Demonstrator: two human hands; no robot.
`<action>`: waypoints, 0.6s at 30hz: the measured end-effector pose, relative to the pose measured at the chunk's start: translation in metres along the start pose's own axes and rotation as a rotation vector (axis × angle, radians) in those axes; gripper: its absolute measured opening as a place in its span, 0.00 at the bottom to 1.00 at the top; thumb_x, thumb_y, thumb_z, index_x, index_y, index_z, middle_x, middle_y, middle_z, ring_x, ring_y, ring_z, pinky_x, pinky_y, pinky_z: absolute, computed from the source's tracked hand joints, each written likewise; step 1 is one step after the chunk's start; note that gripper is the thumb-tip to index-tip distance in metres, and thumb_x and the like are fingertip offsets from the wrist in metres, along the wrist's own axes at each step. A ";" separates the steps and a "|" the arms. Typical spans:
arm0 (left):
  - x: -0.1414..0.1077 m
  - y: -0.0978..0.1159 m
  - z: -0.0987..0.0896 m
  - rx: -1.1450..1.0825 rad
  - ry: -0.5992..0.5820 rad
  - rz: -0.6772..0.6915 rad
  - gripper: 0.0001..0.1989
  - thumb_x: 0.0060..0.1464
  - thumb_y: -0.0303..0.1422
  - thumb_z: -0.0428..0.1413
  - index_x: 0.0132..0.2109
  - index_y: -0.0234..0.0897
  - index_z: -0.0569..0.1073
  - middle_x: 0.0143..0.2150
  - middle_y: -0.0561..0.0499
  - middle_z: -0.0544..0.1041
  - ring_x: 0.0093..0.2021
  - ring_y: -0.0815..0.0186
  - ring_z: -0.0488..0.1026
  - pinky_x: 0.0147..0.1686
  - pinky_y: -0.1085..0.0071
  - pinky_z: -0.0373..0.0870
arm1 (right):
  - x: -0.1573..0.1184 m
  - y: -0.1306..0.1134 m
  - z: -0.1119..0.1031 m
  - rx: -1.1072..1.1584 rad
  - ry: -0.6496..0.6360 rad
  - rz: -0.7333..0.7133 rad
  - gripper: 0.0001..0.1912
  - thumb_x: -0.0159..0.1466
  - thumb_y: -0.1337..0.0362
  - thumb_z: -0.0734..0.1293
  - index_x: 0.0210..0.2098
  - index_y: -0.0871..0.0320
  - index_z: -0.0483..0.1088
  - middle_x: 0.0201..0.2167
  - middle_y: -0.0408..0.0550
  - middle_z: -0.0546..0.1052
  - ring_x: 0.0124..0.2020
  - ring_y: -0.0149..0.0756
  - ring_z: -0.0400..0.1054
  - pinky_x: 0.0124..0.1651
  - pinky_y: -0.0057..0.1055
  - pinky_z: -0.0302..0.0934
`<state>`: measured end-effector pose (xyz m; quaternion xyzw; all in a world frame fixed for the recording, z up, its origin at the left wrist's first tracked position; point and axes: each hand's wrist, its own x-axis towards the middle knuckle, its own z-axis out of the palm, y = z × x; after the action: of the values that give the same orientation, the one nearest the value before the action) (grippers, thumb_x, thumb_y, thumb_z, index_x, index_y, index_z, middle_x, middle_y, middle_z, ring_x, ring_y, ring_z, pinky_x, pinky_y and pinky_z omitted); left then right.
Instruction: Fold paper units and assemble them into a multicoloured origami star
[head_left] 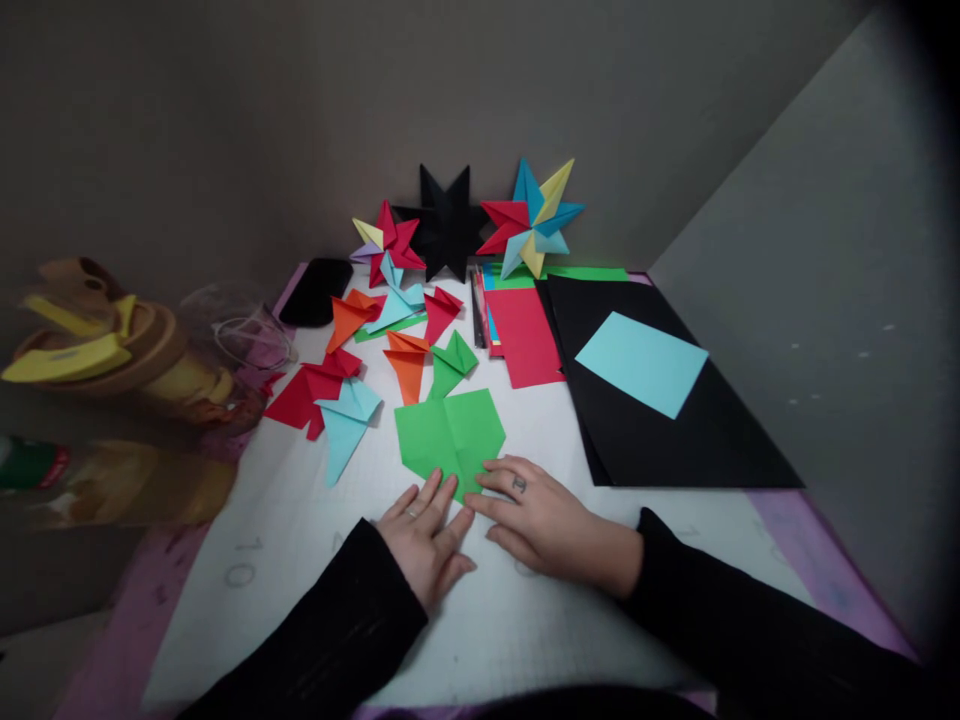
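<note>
A green sheet of paper (451,430) lies flat in front of me, creased down its middle, with its near corners folded in toward a point. My left hand (429,535) rests on its near left edge, fingers stretched out. On the near right edge lies my right hand (536,520), its fingers also extended and pressing the paper down. The fingertips of both hands nearly meet at the near tip, which they partly cover. Just beyond the sheet sit a folded green piece (452,365) and a folded orange piece (407,362).
Folded light blue (349,420) and red pieces (313,393) lie left. Paper stars, including a black one (448,222), lean on the wall. A red sheet (525,340), black sheets (697,440) and a light blue sheet (643,362) are right. A phone (316,292) and a bottle (142,490) stand left.
</note>
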<state>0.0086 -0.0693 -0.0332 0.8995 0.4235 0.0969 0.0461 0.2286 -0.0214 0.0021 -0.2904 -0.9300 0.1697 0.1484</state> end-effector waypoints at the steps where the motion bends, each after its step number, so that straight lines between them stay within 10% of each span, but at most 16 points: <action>1: 0.000 0.001 -0.001 -0.001 -0.010 0.000 0.25 0.52 0.45 0.54 0.55 0.42 0.68 0.61 0.36 0.62 0.62 0.47 0.56 0.52 0.50 0.63 | 0.000 0.000 0.000 -0.001 -0.008 0.001 0.19 0.60 0.65 0.64 0.52 0.56 0.66 0.47 0.55 0.71 0.55 0.44 0.58 0.56 0.47 0.55; 18: -0.001 -0.010 -0.021 0.091 -0.135 -0.068 0.35 0.50 0.57 0.47 0.61 0.45 0.61 0.60 0.44 0.65 0.61 0.51 0.60 0.54 0.54 0.60 | 0.001 -0.004 0.002 -0.076 -0.021 0.020 0.22 0.59 0.63 0.67 0.53 0.55 0.65 0.47 0.54 0.71 0.53 0.46 0.60 0.56 0.48 0.54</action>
<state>-0.0039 -0.0634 -0.0146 0.8902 0.4537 0.0149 0.0369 0.2253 -0.0246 0.0017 -0.3032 -0.9343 0.1389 0.1257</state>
